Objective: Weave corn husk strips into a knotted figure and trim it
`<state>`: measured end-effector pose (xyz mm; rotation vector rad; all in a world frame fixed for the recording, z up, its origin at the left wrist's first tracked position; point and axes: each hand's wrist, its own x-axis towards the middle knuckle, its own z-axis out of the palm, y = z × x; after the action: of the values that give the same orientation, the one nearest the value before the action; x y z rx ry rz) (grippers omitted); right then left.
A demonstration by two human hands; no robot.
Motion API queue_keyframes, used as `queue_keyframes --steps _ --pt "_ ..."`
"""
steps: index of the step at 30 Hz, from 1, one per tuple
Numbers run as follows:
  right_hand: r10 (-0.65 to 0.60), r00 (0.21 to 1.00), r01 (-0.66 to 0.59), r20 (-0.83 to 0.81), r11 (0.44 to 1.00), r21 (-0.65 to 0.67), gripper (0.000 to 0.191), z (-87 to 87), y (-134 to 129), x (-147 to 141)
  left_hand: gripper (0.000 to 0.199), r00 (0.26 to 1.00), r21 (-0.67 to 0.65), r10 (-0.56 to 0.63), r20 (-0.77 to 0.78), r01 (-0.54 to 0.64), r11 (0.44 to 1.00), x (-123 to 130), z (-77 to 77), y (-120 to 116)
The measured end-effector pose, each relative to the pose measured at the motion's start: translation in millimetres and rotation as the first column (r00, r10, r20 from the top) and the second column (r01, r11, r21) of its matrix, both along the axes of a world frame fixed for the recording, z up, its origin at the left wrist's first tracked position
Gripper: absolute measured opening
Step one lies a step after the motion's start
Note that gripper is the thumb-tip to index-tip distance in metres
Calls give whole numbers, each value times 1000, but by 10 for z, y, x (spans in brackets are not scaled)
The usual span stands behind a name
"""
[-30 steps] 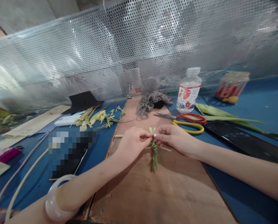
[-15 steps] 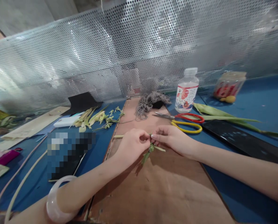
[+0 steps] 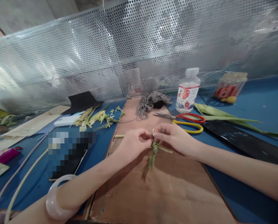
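Observation:
Over a brown wooden board (image 3: 171,183), my left hand (image 3: 136,141) and my right hand (image 3: 170,137) meet at the fingertips. Both pinch the upper end of a small braided green plant piece (image 3: 155,148). Its leafy tail hangs toward me, and a pale strip sticks out to the right. A short pale tip rises between the two hands. Behind the left hand a pale stalk (image 3: 119,136) lies at the board's left edge. Red and yellow scissors (image 3: 190,123) rest just beyond the right hand.
Grey yarn (image 3: 147,104) lies at the board's far end. A labelled bottle (image 3: 188,91), a jar (image 3: 231,87), long green leaves (image 3: 213,115) and a black phone (image 3: 244,140) are on the right. Wilted leaves (image 3: 99,116) and a white object (image 3: 66,121) are on the left.
The braided piece has shifted slightly right and hangs straighter, and its pale strip reaches further right. A pale tip now shows above my fingers. Both hands remain pinched together.

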<state>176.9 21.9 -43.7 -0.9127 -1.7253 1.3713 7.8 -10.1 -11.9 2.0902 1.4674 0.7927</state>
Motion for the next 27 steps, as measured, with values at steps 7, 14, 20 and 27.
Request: queue_keyframes --steps 7,14,20,27 --pt "32 999 -33 -10 996 -88 28 -8 -11 8 12 998 14 -54 -30 54 998 -21 7 -19" --pt "42 998 -47 -47 991 -121 32 4 -30 5 12 995 31 -72 -70 75 997 -53 17 17" --pt "46 999 -45 27 999 -12 32 40 -9 31 12 995 3 -94 -23 94 996 -64 28 8" --pt "-32 978 -19 205 970 244 17 71 -17 70 11 994 -89 -102 37 105 990 -85 26 14"
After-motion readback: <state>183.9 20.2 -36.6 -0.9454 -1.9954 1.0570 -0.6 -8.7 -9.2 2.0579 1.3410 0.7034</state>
